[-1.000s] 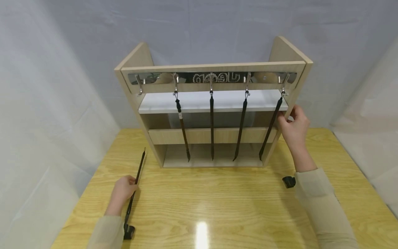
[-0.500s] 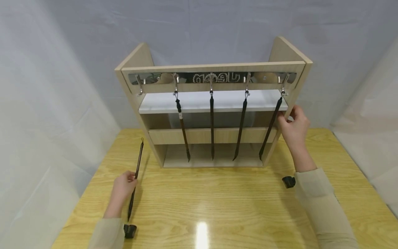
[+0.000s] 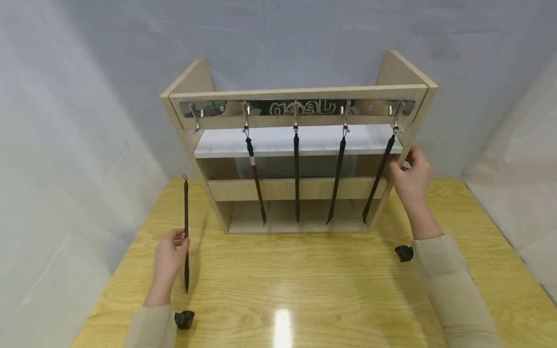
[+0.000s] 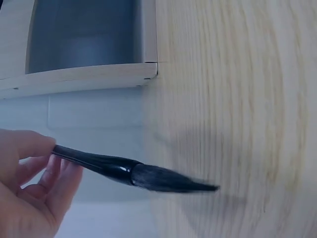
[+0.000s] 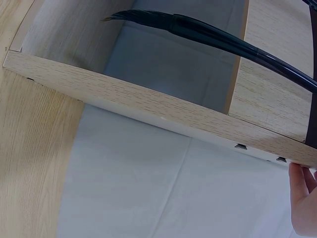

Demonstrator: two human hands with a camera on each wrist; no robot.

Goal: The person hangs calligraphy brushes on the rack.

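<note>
My left hand [image 3: 169, 253] pinches a black calligraphy brush [image 3: 186, 208] partway along its handle, left of the wooden shelf [image 3: 278, 190]. The brush stands nearly upright, hanging loop at the top and bristles down. In the left wrist view the dark bristle tip [image 4: 168, 179] points over the tabletop. My right hand [image 3: 411, 176] grips the shelf's right side panel, thumb in front and fingers behind it. Close to that thumb hangs a dark brush [image 3: 378, 181], whose bristles [image 5: 143, 19] show large in the right wrist view.
A metal hook rail [image 3: 300, 108] runs across the shelf's top front. Three more brushes hang from it, among them one with a brown handle [image 3: 257, 186]; the leftmost hook [image 3: 195, 118] bears nothing. The shelf stands at the back of a wooden table [image 3: 278, 275], before pale cloth.
My left hand has lifted the brush off the tabletop and turned it from slanted to nearly upright, its loop end rising and moving left. My right hand stays on the panel.
</note>
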